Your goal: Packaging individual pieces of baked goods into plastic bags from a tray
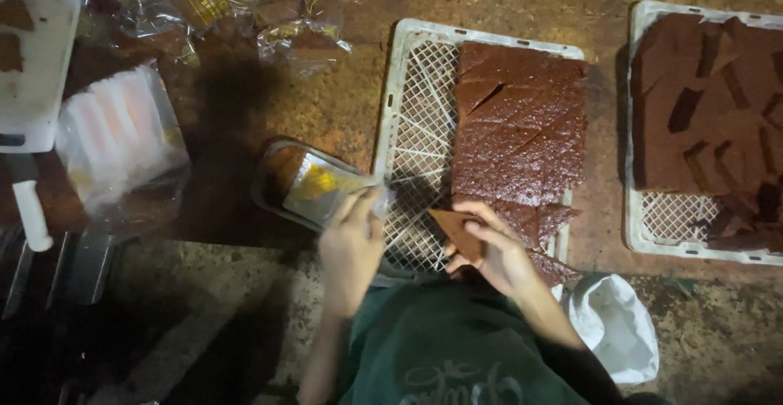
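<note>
Right hand (495, 252): fingers curled and pinched on a thin brown triangular slice (457, 232), held just above the near edge of the white lattice crate (416, 140). Left hand (351, 246): thumb and fingers pressed together on the mouth of a clear plastic bag (314, 186) with a yellow printed patch; the bag lies flat, just left of the crate, its opening toward the slice. Slice and bag mouth near each other, not touching. Crate holds a slab of scored brown slices (522, 132) on its right half; left half shows bare mesh. A second white crate (652, 225), far right, is heaped with loose brown pieces. More clear bags with yellow print (245, 5) are crumpled at top left. A bagged stack of pale packets (118, 140) sits left. A white crumpled bag (613, 323) lies near the right elbow.
</note>
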